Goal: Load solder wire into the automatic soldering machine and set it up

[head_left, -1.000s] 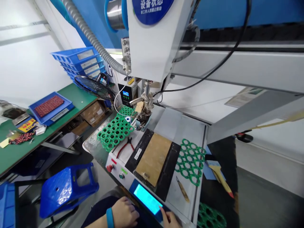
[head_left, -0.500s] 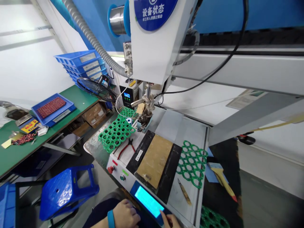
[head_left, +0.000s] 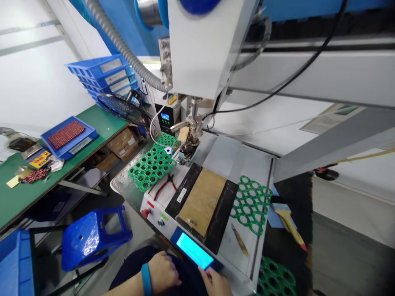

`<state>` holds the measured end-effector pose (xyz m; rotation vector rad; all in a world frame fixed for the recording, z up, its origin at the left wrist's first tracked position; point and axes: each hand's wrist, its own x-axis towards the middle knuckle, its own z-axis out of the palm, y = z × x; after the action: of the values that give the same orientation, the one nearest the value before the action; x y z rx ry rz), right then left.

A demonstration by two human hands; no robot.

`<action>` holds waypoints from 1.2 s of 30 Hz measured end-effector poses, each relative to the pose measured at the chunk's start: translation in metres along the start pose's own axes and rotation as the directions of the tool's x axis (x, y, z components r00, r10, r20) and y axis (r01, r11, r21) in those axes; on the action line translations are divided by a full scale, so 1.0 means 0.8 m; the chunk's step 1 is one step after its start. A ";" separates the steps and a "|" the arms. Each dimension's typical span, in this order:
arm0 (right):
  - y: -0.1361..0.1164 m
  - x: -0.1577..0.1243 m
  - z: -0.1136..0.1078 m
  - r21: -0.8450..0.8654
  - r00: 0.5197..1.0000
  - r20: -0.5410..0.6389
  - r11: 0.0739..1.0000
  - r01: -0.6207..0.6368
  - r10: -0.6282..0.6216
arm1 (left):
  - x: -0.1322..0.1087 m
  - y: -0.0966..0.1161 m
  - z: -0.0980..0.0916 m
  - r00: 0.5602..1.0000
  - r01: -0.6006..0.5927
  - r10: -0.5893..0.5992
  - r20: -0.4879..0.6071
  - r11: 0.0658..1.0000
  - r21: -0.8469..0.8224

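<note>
My right hand is at the lower edge of a lit touch screen on the front of a white bench machine. Its index finger is stretched out to the screen's bottom edge; the other fingers are partly hidden. Left of it, over my lap, my left hand is curled into a fist, a blue band round its wrist. Behind the screen a tan plate lies in a black fixture. Above its far left corner hangs the machine's metal head.
Red-handled cutters and a green ring lattice lie left of the fixture. To the right are another green lattice, a knife and a brush. A blue stool stands at lower left, near a green bench.
My right index finger has shifted left along the screen's lower edge. My left hand keeps its fist. The view has tilted slightly downward.
</note>
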<state>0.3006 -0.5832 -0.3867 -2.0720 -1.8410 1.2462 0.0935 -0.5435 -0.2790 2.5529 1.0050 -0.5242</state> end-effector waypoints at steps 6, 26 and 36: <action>-0.007 -0.028 -0.016 0.010 0.991 0.018 0.991 -0.133 0.133 | -0.009 0.008 0.006 0.999 -0.013 0.017 0.049 0.997 -0.081; -0.076 -0.019 -0.007 0.491 0.989 -0.085 0.869 -0.062 0.119 | -0.037 -0.014 -0.013 1.000 -0.009 0.008 -0.010 0.991 -0.131; -0.293 0.130 -0.123 0.929 0.955 -0.283 0.221 0.295 -0.086 | -0.006 -0.170 -0.162 0.706 0.413 -0.379 -0.598 0.907 -0.088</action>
<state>0.1710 -0.3895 -0.2407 -1.0810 -0.7041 1.4708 0.0218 -0.3950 -0.1885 2.5970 1.8107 0.2196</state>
